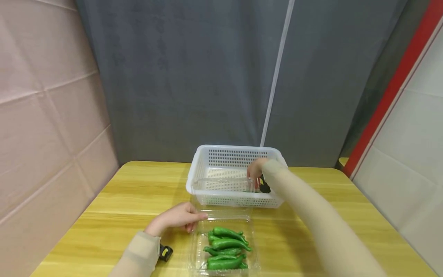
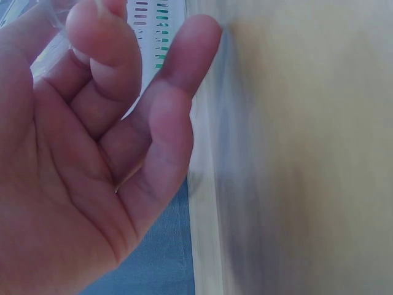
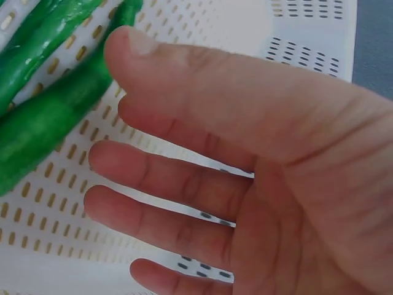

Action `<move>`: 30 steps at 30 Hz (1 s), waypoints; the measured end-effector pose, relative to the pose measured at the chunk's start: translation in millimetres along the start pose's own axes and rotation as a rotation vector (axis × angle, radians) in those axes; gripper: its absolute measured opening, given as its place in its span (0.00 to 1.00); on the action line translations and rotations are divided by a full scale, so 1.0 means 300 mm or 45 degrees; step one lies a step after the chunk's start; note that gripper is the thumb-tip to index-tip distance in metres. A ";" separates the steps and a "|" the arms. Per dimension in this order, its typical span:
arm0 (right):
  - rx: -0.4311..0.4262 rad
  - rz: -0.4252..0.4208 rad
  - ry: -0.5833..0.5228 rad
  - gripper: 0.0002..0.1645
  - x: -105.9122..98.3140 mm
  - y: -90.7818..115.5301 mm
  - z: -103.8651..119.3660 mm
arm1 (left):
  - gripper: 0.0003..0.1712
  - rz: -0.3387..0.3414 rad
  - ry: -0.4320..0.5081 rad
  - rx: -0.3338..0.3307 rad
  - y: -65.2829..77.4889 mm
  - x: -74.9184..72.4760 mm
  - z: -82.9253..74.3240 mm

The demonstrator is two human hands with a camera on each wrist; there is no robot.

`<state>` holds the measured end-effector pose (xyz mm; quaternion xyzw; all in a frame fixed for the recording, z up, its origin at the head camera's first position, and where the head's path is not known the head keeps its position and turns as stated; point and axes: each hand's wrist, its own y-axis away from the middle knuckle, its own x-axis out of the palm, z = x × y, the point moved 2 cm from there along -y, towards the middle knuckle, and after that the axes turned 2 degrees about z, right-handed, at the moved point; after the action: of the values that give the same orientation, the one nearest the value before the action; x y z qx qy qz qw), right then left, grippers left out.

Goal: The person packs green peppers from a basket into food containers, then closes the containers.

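A clear plastic clamshell box (image 1: 254,246) lies on the table with its lid open, the lid overlapping the basket's near side. Several green chili peppers (image 1: 226,243) lie in the box. My left hand (image 1: 185,217) pinches the box's left edge near the hinge; clear plastic shows by its thumb in the left wrist view. Inside a white slotted basket (image 1: 221,152), my right hand (image 1: 256,169) reaches down at the right side. Its fingers are nearly straight, the thumb tip beside a green chili pepper (image 3: 55,120). Other peppers (image 3: 43,46) lie close by in the basket.
The wooden table (image 1: 138,188) runs to a dark grey curtain (image 1: 187,77) behind the basket. Pale covered walls (image 1: 45,127) flank it, with a red strip (image 1: 391,92) on the right. Dark devices are strapped at both wrists.
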<state>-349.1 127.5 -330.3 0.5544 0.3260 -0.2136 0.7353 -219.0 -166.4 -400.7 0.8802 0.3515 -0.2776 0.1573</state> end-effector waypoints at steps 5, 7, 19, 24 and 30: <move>0.009 0.049 0.124 0.07 0.015 -0.023 -0.004 | 0.30 0.000 -0.019 -0.001 -0.002 0.001 -0.003; 0.013 0.064 0.163 0.09 0.020 -0.031 -0.006 | 0.30 0.000 -0.021 -0.002 -0.002 0.001 -0.003; 0.060 0.033 0.211 0.09 0.035 -0.058 -0.010 | 0.30 -0.009 0.006 -0.012 -0.002 0.008 0.005; 0.039 0.060 0.126 0.06 0.042 -0.062 -0.010 | 0.30 -0.009 -0.002 -0.010 -0.002 0.008 0.005; 0.035 0.041 0.182 0.05 0.048 -0.069 -0.014 | 0.30 -0.007 -0.033 -0.006 -0.004 0.007 0.000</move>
<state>-353.9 126.1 -355.4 0.5836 0.3658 -0.1662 0.7057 -218.6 -164.3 -402.1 0.8751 0.3525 -0.2885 0.1634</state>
